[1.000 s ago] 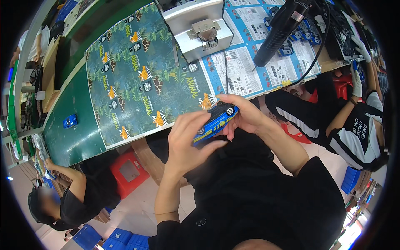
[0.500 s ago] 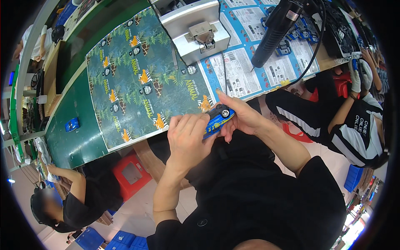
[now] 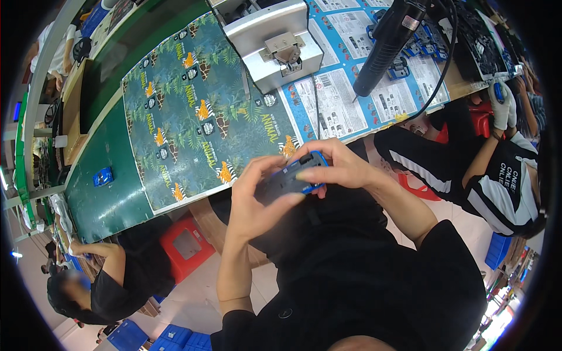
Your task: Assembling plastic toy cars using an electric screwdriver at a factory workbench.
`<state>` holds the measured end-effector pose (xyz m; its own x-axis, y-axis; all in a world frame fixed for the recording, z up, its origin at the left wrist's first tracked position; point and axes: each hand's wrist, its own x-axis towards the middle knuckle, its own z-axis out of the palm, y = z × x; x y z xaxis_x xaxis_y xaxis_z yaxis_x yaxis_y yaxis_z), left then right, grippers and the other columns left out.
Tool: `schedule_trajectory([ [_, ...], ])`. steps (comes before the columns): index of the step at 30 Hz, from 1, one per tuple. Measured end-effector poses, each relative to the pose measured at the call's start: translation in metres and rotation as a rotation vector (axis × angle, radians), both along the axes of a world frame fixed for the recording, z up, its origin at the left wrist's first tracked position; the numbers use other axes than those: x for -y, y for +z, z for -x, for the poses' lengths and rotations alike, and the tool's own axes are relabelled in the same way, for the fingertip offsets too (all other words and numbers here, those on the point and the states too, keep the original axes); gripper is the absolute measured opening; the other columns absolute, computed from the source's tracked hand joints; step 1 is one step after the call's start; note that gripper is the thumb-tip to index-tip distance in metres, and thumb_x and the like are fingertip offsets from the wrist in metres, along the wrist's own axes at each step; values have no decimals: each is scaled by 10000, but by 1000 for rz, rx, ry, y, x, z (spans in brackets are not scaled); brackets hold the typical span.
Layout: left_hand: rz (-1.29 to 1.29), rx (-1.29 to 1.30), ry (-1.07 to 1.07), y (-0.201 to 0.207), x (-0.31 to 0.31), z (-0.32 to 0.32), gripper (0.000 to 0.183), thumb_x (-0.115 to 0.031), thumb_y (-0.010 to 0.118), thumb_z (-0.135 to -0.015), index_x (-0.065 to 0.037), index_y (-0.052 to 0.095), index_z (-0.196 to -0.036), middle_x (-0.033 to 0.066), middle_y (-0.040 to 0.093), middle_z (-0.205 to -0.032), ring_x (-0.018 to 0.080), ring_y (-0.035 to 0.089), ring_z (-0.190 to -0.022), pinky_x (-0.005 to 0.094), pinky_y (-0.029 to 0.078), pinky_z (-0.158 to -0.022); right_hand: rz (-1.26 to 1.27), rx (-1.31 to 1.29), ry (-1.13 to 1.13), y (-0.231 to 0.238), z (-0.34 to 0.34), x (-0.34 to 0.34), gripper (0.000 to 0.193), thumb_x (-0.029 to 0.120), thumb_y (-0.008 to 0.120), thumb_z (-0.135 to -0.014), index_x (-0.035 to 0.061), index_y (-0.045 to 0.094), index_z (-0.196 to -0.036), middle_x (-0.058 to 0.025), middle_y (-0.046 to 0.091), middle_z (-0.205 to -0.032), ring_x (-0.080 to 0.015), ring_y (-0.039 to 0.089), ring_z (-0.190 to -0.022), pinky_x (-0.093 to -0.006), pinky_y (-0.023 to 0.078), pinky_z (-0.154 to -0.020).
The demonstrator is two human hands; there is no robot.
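Currently, the left hand [image 3: 249, 202] and right hand [image 3: 345, 168] grasp a blue toy car [image 3: 284, 182], underside up, near the jungle-print sheet [image 3: 181, 126]; a slackened grip could drop it.

toy car [image 3: 288, 181] — blue, grey underside | sheet [image 3: 186, 131] — green, jungle-animal print

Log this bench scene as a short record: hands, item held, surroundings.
Item held: blue toy car, dark underside toward the camera
Right hand: gripping it, thumb on the underside
Left hand: curved around its left end; grip unclear
Far left: another blue car on the green tabletop
Ahead: silver metal fixture
Ahead, right: black cylindrical tool, thin tip downward
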<state>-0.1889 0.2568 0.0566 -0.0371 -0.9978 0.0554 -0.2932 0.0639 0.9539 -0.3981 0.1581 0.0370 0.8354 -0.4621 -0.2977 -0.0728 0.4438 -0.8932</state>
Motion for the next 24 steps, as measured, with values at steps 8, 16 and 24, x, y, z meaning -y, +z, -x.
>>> schedule_trajectory([
  [8,-502,-267,-177,-1,-2,-4,529,-92,793,-807,27,572,-1272,97,671,-1149,147,627,-1046,312,490,-932,402,-39,19,24,-3,12,376,123,780,-836,6,623,-1156,5,648,-791,-38,563,-707,-202,445,-626],
  [16,-385,-534,-67,-16,-5,3,369,-118,707,-906,24,559,-1213,67,671,-1054,89,627,-936,246,506,-829,632,34,-198,8,-10,3,296,69,751,-835,-27,644,-1094,-71,691,-836,-95,655,-745,-237,507,-678],
  [24,-378,-565,-123,-18,-3,-3,388,-105,691,-912,21,543,-1247,83,661,-1097,122,625,-998,277,497,-880,803,10,-177,19,-12,6,275,95,772,-816,-20,687,-1050,-119,714,-867,-168,699,-710,-262,528,-635],
])
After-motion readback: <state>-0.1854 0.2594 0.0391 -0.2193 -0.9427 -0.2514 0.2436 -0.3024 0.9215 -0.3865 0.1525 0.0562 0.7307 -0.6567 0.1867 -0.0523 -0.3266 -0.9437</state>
